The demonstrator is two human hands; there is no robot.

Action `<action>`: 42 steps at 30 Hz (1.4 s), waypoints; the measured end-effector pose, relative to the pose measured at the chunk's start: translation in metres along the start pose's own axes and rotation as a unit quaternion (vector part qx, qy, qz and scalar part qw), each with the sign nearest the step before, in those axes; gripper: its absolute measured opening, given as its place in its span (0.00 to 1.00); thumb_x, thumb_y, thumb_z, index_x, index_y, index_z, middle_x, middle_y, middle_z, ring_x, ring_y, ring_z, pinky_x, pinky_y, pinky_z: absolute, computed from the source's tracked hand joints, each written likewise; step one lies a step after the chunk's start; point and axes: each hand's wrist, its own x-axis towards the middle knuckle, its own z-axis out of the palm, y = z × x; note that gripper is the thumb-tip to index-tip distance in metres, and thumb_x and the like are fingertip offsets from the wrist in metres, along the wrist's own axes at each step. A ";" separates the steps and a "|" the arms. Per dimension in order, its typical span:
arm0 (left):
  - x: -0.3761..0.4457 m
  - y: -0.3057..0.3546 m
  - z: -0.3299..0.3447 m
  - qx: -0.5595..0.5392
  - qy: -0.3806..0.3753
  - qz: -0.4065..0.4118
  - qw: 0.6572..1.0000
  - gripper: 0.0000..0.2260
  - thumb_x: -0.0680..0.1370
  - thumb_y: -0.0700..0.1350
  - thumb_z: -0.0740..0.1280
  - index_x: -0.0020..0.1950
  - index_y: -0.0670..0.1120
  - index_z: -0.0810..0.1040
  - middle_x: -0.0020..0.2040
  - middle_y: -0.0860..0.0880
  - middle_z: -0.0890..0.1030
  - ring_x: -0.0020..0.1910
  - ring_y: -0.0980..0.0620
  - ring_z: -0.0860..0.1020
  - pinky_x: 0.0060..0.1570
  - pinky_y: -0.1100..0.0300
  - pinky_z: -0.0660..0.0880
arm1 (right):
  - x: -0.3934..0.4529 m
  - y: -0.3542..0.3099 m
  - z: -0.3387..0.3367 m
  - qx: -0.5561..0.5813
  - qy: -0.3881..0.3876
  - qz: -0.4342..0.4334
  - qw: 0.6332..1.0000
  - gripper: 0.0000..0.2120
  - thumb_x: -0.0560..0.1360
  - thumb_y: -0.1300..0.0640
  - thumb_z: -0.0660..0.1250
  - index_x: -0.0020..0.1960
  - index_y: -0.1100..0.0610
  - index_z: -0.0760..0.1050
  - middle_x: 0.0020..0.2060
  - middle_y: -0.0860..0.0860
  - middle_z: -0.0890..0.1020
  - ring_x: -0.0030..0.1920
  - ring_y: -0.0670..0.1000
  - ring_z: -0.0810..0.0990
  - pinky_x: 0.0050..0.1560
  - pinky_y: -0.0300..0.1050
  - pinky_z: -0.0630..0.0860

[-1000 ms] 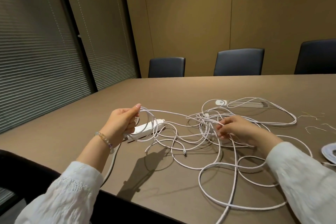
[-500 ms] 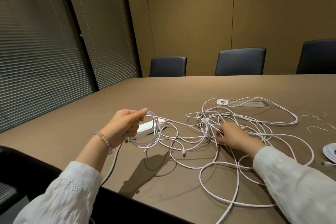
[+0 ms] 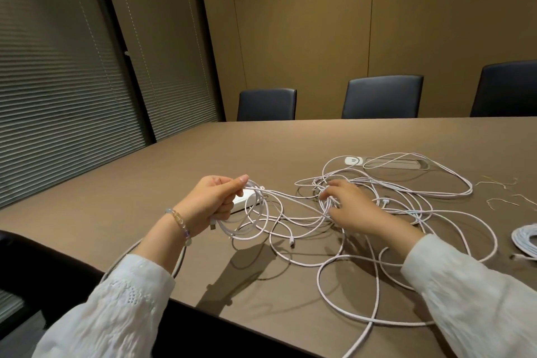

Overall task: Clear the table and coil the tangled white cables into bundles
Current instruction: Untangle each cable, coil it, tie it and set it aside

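A tangle of thin white cables (image 3: 386, 212) sprawls over the brown table (image 3: 203, 160), with long loops trailing toward the near edge. My left hand (image 3: 212, 202) is raised a little above the table and grips a small coil of loops (image 3: 252, 218) from this tangle, thumb on top. From the coil a taut strand runs right to my right hand (image 3: 348, 208), which lies on the middle of the tangle with fingers curled into the strands. A white power strip (image 3: 242, 200) sits on the table just behind my left hand, partly hidden by it.
A coiled white cable bundle (image 3: 527, 241) lies at the right edge. A white plug (image 3: 354, 160) and a grey cable slot (image 3: 406, 164) sit farther back. Thin wire ties (image 3: 499, 183) lie at the right. Three dark chairs (image 3: 382, 96) line the far side.
My right hand let the strand sink and moved down and forward into the tangle. My left hand's coil has gained a loop and hangs lower.
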 end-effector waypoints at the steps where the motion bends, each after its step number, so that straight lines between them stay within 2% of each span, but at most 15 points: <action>1: -0.001 0.000 0.003 0.003 -0.003 -0.002 1.000 0.16 0.78 0.50 0.68 0.34 0.44 0.72 0.27 0.51 0.56 0.23 0.55 0.53 0.21 0.66 0.54 | -0.003 -0.008 -0.002 0.035 0.011 -0.020 0.999 0.09 0.76 0.57 0.64 0.54 0.54 0.79 0.59 0.52 0.77 0.61 0.52 0.74 0.62 0.45 0.67; 3: -0.002 0.002 0.007 0.000 -0.007 -0.005 1.000 0.16 0.79 0.49 0.67 0.34 0.44 0.71 0.27 0.51 0.57 0.23 0.55 0.54 0.21 0.66 0.54 | -0.011 -0.028 -0.010 0.182 -0.047 -0.039 0.981 0.13 0.80 0.51 0.61 0.47 0.58 0.79 0.41 0.50 0.81 0.44 0.50 0.79 0.50 0.47 0.73; 5: -0.003 0.004 0.010 -0.024 -0.013 -0.008 1.000 0.15 0.79 0.49 0.66 0.35 0.44 0.71 0.27 0.51 0.56 0.23 0.55 0.53 0.22 0.65 0.52 | -0.018 -0.040 -0.014 0.323 -0.152 -0.019 0.934 0.21 0.81 0.47 0.58 0.50 0.65 0.78 0.35 0.54 0.81 0.35 0.52 0.80 0.42 0.46 0.76; 7: -0.005 0.007 0.009 -0.057 -0.016 -0.010 0.998 0.15 0.78 0.50 0.66 0.35 0.45 0.71 0.26 0.52 0.56 0.22 0.56 0.53 0.23 0.64 0.50 | -0.020 -0.038 -0.013 0.352 -0.192 -0.021 0.916 0.23 0.81 0.47 0.56 0.49 0.68 0.78 0.32 0.57 0.79 0.30 0.52 0.77 0.37 0.43 0.75; 10: -0.009 0.015 -0.002 -0.113 0.006 -0.012 0.994 0.15 0.79 0.50 0.64 0.35 0.45 0.70 0.25 0.54 0.55 0.21 0.58 0.53 0.21 0.66 0.53 | -0.019 -0.020 -0.008 0.341 -0.163 -0.037 0.925 0.21 0.82 0.50 0.56 0.46 0.66 0.78 0.29 0.54 0.77 0.30 0.49 0.75 0.36 0.37 0.73; 13: -0.014 0.024 -0.018 -0.172 0.039 0.000 0.984 0.15 0.81 0.50 0.62 0.36 0.46 0.69 0.24 0.55 0.55 0.20 0.59 0.54 0.18 0.68 0.54 | -0.015 0.002 -0.001 0.293 -0.133 -0.051 0.946 0.15 0.82 0.56 0.58 0.45 0.62 0.78 0.33 0.54 0.78 0.34 0.47 0.76 0.40 0.35 0.73; 16: -0.015 0.028 -0.026 -0.195 0.065 0.011 0.979 0.15 0.80 0.51 0.63 0.36 0.46 0.69 0.24 0.55 0.56 0.19 0.59 0.55 0.18 0.68 0.54 | -0.008 0.015 0.007 0.267 -0.075 -0.051 0.960 0.11 0.81 0.60 0.59 0.42 0.57 0.77 0.33 0.50 0.80 0.35 0.45 0.77 0.42 0.38 0.73; 21: -0.006 0.018 -0.013 -0.172 0.126 0.010 0.977 0.17 0.82 0.54 0.60 0.36 0.46 0.68 0.25 0.54 0.55 0.21 0.57 0.54 0.20 0.67 0.57 | -0.003 -0.001 0.002 0.328 0.038 -0.052 0.942 0.09 0.78 0.60 0.65 0.41 0.56 0.80 0.30 0.50 0.80 0.32 0.45 0.77 0.39 0.46 0.74; 26: 0.000 0.009 0.011 -0.168 0.125 -0.002 0.978 0.19 0.82 0.55 0.60 0.35 0.47 0.65 0.27 0.52 0.55 0.23 0.56 0.54 0.20 0.66 0.58 | -0.012 -0.042 -0.005 0.296 -0.026 -0.116 0.948 0.04 0.73 0.56 0.72 0.42 0.55 0.84 0.34 0.51 0.84 0.36 0.44 0.79 0.43 0.43 0.77; 29: 0.002 0.005 0.025 -0.083 0.144 0.021 0.986 0.20 0.81 0.55 0.61 0.34 0.47 0.64 0.27 0.52 0.57 0.24 0.54 0.55 0.22 0.64 0.58 | -0.013 -0.056 -0.005 0.288 -0.035 -0.131 0.948 0.03 0.72 0.58 0.74 0.40 0.52 0.84 0.33 0.51 0.84 0.34 0.42 0.79 0.40 0.38 0.76; 33: 0.010 -0.007 0.034 0.183 0.211 0.087 0.956 0.21 0.80 0.57 0.61 0.33 0.46 0.68 0.25 0.53 0.63 0.24 0.53 0.62 0.29 0.59 0.62 | -0.007 -0.061 -0.006 0.298 -0.015 -0.124 0.946 0.05 0.70 0.57 0.75 0.36 0.50 0.83 0.30 0.48 0.83 0.32 0.41 0.78 0.38 0.36 0.73; 36: 0.015 -0.011 0.044 0.217 0.155 0.077 0.961 0.22 0.81 0.56 0.60 0.30 0.47 0.67 0.22 0.54 0.67 0.23 0.51 0.68 0.27 0.59 0.64 | -0.003 -0.070 -0.002 0.278 0.022 -0.115 0.953 0.02 0.70 0.57 0.76 0.40 0.55 0.84 0.31 0.47 0.83 0.33 0.40 0.79 0.40 0.33 0.75; 38: 0.017 -0.012 0.053 0.153 0.081 0.023 0.985 0.22 0.82 0.56 0.59 0.33 0.44 0.71 0.22 0.50 0.72 0.22 0.51 0.71 0.26 0.61 0.68 | -0.002 -0.075 0.001 0.230 0.070 -0.120 0.963 0.02 0.70 0.56 0.75 0.41 0.55 0.84 0.29 0.42 0.80 0.31 0.36 0.77 0.35 0.26 0.69; 40: 0.018 -0.010 0.057 0.041 -0.001 -0.042 0.998 0.20 0.83 0.54 0.59 0.40 0.40 0.74 0.26 0.46 0.73 0.22 0.51 0.73 0.26 0.61 0.72 | 0.001 -0.077 0.007 0.197 0.112 -0.133 0.965 0.02 0.70 0.57 0.75 0.41 0.55 0.85 0.29 0.42 0.79 0.31 0.34 0.76 0.34 0.25 0.66; 42: 0.021 -0.006 0.055 -0.037 -0.048 -0.088 0.994 0.17 0.82 0.52 0.61 0.43 0.40 0.74 0.26 0.47 0.71 0.21 0.53 0.71 0.24 0.62 0.73 | 0.003 -0.076 0.017 0.168 0.139 -0.145 0.965 0.02 0.70 0.58 0.75 0.41 0.56 0.84 0.31 0.45 0.81 0.33 0.38 0.75 0.35 0.27 0.64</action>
